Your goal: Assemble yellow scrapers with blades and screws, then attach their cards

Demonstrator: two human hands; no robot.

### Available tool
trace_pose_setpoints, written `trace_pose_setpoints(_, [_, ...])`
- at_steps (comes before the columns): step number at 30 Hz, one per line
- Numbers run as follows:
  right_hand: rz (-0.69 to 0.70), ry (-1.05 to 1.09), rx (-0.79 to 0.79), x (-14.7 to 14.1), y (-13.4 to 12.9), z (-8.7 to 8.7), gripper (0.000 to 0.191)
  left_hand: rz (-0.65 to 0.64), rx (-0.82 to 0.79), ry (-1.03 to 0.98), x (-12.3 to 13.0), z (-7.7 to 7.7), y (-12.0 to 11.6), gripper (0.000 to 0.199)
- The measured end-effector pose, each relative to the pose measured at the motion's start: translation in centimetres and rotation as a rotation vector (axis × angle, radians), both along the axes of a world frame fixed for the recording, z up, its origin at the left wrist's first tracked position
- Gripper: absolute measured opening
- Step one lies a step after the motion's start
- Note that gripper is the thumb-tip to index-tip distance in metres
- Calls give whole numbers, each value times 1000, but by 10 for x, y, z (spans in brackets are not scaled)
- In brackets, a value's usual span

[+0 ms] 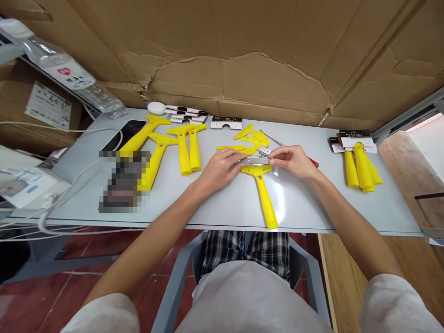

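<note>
A flat metal blade (255,160) lies crosswise between my two hands, just above the head of a yellow scraper handle (265,199). My left hand (222,169) pinches the blade's left end. At its right end, the thumb and fingers of my right hand (291,159) close on it. The yellow handle rests on the table, its grip toward the front edge, touched by neither palm. Behind the blade are several yellow plates (258,137), a small heap of metal parts (264,151) and a screwdriver (272,138), partly hidden by my right hand.
Several yellow handles (183,150) lie left on the grey table (215,203). Carded yellow scrapers (362,171) are at the right. Black-and-white cards (226,123) lie at the back near cardboard (222,78). A plastic bottle (72,74) and white cables are at the left.
</note>
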State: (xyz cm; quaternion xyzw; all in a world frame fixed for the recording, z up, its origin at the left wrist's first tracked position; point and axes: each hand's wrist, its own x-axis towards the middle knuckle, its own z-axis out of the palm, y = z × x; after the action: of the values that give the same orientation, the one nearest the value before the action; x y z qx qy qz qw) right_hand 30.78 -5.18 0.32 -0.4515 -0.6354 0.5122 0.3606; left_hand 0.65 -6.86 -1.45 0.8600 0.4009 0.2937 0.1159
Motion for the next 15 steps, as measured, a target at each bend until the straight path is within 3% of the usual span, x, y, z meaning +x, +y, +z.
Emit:
trace_pose_setpoints(9, [112,-262,325,4,-8,-3,24,-40,-97,65,-5,5,-1,30])
trace_pose_setpoints(15, [167,-347,421,3,-11,1,15,-124,-143,101,-7,8,-1,30])
